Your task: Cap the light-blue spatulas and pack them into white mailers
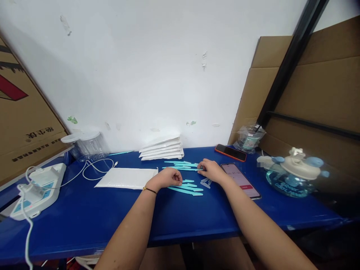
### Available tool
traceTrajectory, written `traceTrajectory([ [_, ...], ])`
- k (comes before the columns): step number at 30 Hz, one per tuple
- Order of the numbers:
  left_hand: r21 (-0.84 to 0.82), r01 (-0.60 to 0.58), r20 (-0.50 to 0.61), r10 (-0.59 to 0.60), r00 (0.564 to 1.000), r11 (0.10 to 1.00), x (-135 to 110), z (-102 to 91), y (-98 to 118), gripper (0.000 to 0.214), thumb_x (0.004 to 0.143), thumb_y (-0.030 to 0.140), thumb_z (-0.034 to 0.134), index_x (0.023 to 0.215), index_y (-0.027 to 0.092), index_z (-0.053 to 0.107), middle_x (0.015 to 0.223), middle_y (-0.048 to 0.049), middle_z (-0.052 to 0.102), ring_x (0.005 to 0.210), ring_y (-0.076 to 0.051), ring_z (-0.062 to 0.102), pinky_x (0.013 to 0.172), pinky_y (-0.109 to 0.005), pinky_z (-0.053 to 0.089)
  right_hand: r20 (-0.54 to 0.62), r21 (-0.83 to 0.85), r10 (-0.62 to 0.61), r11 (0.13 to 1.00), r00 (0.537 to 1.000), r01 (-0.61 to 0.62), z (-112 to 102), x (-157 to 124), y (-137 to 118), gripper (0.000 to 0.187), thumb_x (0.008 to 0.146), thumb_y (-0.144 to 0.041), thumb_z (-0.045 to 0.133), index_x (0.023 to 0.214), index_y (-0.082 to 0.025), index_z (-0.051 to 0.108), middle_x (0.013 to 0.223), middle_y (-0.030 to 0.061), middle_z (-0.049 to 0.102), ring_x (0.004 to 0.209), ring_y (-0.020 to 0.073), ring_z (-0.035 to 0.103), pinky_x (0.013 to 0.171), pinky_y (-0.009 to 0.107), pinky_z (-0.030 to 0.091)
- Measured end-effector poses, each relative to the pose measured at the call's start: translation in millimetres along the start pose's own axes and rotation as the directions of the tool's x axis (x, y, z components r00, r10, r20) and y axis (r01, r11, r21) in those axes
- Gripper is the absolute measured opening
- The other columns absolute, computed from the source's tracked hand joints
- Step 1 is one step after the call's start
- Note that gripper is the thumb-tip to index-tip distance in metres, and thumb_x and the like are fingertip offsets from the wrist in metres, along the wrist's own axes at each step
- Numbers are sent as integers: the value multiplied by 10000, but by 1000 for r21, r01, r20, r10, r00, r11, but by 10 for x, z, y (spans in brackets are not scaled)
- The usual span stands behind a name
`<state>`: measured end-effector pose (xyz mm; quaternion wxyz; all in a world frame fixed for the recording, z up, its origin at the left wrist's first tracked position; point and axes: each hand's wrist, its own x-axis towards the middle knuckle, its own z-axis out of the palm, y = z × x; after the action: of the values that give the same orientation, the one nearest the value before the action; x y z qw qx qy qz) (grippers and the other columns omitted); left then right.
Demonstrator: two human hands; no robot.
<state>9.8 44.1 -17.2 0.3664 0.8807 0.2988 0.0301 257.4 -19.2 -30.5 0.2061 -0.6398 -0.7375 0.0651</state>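
Slim turquoise eyebrow razors lie in two loose groups on the blue table. My left hand (pixel 168 177) is closed, its fingertips pinched on a razor of the nearer group (pixel 194 189). At the blade ends of the farther group (pixel 180 165), my right hand (pixel 211 170) has its thumb and fingertips closed around one razor's end. Small translucent blade caps (pixel 206 183) lie just below my right hand. Left of my left hand rests a flat white padded envelope (pixel 126 177).
A stack of white padded envelopes (pixel 162 148) stands by the wall. To the right are a lit phone (pixel 243 182), an orange-edged phone (pixel 230 152) and a water bottle (pixel 294 174). Clear jars (pixel 91 144), a white cable and a power strip (pixel 42 191) occupy the left.
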Motion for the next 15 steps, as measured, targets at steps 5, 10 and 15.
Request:
traceTrajectory([
  [5, 113, -49, -184, 69, 981, 992, 36, 6, -5, 256, 734, 375, 603, 907, 189, 638, 806, -11, 624, 719, -133, 571, 619, -213, 438, 1, -208, -102, 973, 995, 100, 0, -16, -102, 73, 742, -215, 572, 721, -184, 635, 783, 19, 558, 711, 142, 514, 710, 284, 290],
  [10, 410, -24, -411, 208, 888, 912, 81, 42, -24, 302, 772, 329, 597, 1064, 257, 618, 1079, -30, 598, 958, -194, 552, 812, -285, 432, 28, -271, -182, 945, 983, 183, -38, -47, -195, 82, 740, -185, 547, 732, -168, 627, 793, 35, 564, 723, 151, 508, 719, 293, 272],
  [15, 488, -24, -340, 216, 915, 872, 153, 96, -55, 218, 788, 311, 592, 991, 260, 649, 995, -10, 650, 952, -195, 558, 825, -283, 415, 66, -186, -214, 957, 975, 223, -44, -65, -250, 74, 726, -147, 546, 724, -164, 618, 786, 28, 566, 697, 136, 498, 718, 278, 277],
])
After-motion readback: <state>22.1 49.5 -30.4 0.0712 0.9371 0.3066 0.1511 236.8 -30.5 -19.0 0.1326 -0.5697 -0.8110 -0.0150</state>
